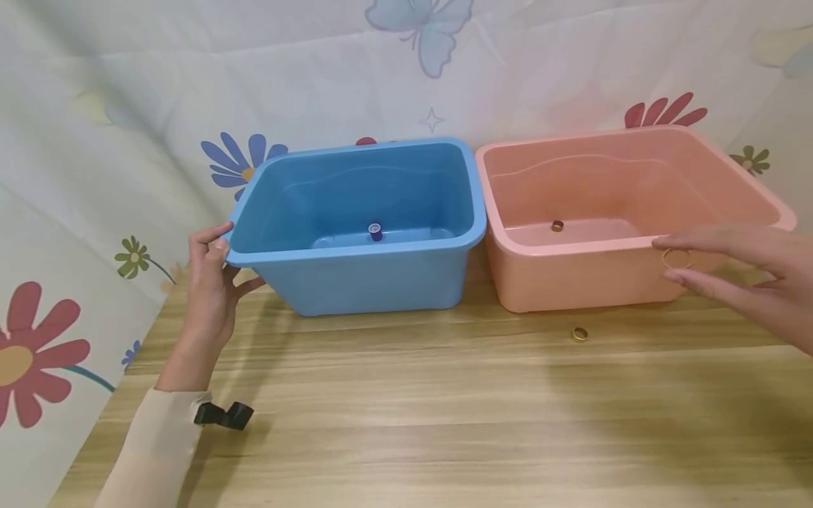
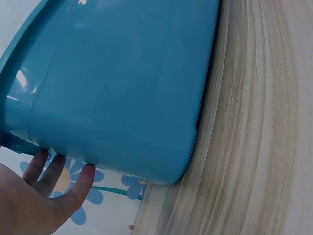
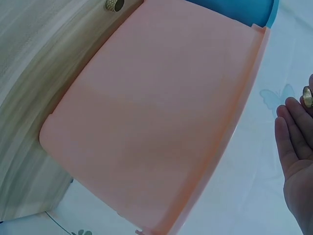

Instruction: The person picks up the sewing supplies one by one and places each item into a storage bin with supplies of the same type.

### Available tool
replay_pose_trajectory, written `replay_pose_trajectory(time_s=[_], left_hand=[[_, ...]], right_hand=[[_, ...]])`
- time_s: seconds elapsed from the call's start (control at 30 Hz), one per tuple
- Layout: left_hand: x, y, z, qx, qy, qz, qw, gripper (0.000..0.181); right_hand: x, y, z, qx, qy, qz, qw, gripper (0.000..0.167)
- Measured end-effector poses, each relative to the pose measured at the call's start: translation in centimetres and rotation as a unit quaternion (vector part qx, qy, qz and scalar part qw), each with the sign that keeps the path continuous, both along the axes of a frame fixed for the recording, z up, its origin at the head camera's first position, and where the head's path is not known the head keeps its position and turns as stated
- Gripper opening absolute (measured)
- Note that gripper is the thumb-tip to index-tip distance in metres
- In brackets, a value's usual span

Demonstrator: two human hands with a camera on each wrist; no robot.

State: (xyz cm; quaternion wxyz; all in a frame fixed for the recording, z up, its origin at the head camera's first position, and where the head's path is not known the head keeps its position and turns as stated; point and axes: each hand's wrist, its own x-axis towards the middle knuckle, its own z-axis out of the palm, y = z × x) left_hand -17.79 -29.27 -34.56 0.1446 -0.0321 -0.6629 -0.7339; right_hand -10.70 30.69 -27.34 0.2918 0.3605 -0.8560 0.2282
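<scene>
My left hand (image 1: 212,282) holds the left front corner of a blue plastic bin (image 1: 368,282) by its rim. In the left wrist view, several of its fingertips touch the bin's wall below the rim. In the head view, my right hand (image 1: 756,271) pinches a thin gold ring (image 1: 664,259) between thumb and forefinger, by the front rim of a pink bin (image 1: 584,279). The right wrist view shows this ring (image 3: 307,97) at its edge. Another gold ring (image 1: 557,226) lies inside the pink bin. A third ring (image 1: 579,334) sits on the table before it.
Inside the blue bin stands a small purple piece (image 1: 376,234) with a pale top. Both bins stand side by side on a wood-grain table (image 1: 406,423), against a white flowered curtain (image 1: 317,77). A black strap piece (image 1: 224,415) is on the left sleeve.
</scene>
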Motion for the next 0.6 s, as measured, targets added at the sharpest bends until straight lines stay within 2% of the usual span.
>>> replay_pose_trajectory(time_s=[0.27,0.6], left_hand=[[0.11,0.04,0.20,-0.002,-0.013,-0.007,0.9999,0.038],[-0.02,-0.18,0.27,-0.003,-0.004,-0.009,0.9999,0.040]], right_hand=[[-0.33,0.30,-0.08,-0.041,0.009,0.022,0.9989,0.067],[-0.69,0.23,-0.34,-0.043,-0.001,0.018,0.9989,0.070]])
